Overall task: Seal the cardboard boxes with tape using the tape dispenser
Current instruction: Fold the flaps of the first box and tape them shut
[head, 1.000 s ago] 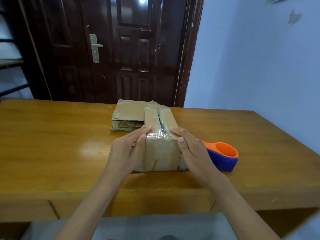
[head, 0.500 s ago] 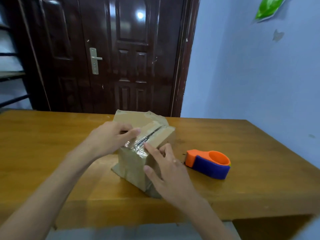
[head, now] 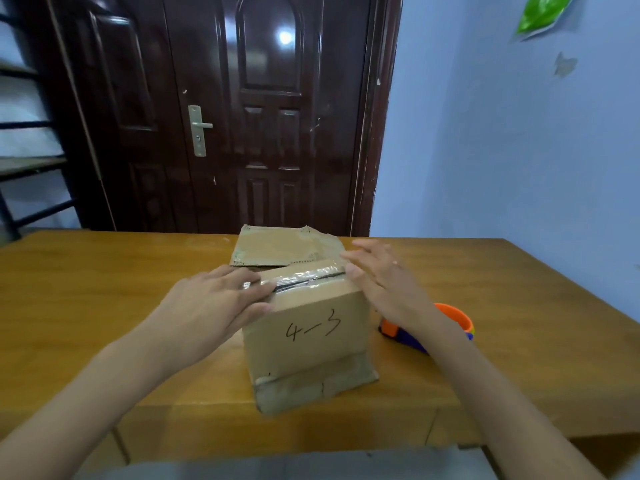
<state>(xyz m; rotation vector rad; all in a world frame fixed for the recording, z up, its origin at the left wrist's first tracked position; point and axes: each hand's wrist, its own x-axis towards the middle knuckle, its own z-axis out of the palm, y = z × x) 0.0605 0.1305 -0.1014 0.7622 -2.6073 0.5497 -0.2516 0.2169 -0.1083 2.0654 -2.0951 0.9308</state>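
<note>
- Cardboard box [head: 308,336] stands at centre frame on the wooden table [head: 104,289], near its front edge, with "4-3" handwritten on the side facing the camera.
- Clear tape [head: 304,276] runs along the seam on the box's top.
- Left hand [head: 214,306] lies flat against the box's upper left corner, fingers straight and pressing on the taped end; it clasps nothing.
- Right hand [head: 384,285] is at the box's upper right edge, fingers spread and relaxed, thumb beside the tape end; contact is blurred.
- Orange and blue tape dispenser [head: 450,323] sits on the table right of the box, partly hidden by the right wrist.
- Flattened cardboard [head: 280,251] lies just behind the box.
- Dark door [head: 242,116] fills the upper centre.
</note>
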